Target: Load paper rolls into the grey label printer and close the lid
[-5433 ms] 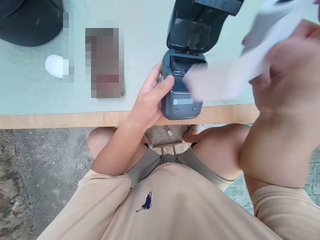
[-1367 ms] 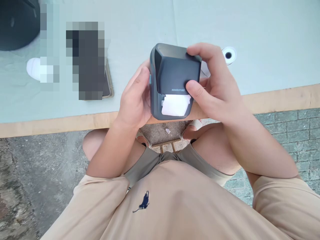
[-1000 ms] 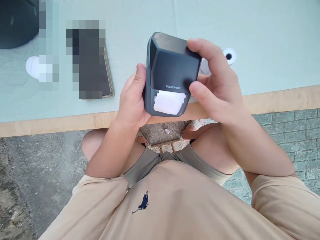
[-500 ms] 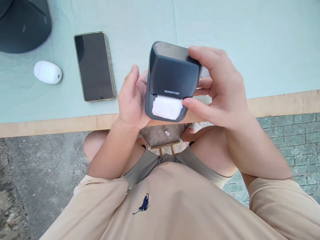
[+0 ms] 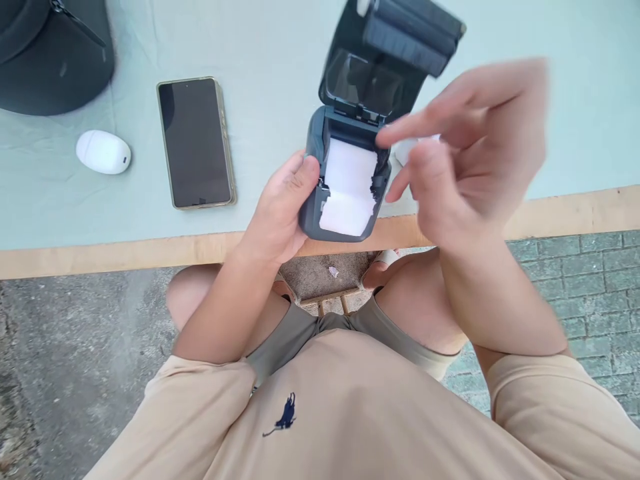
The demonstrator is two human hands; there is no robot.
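Observation:
A dark label printer (image 5: 311, 220) rests in my left hand (image 5: 283, 203), whose thumb presses on its left side. The printer's lid (image 5: 373, 87) stands swung up and back on its hinge. Inside the body lies white label paper (image 5: 353, 167) with ragged edges on its right side, its front end reaching over the front lip. My right hand (image 5: 475, 147) is blurred beside the printer's right side, fingers apart and holding nothing. Its index fingertip is close to the upper right rim of the paper bay; whether it touches is unclear.
On the pale green tablecloth lie a smartphone (image 5: 197, 143) and a white earbud case (image 5: 103, 152). A black bag or cap-like object (image 5: 60, 63) sits at the far left. Something white (image 5: 404, 152) is partly hidden behind my right hand. The wooden table edge (image 5: 210, 248) runs before me.
The printer's lid, closed half a second ago, is now open and shows the paper inside. My right hand has let go of the printer and moved slightly right.

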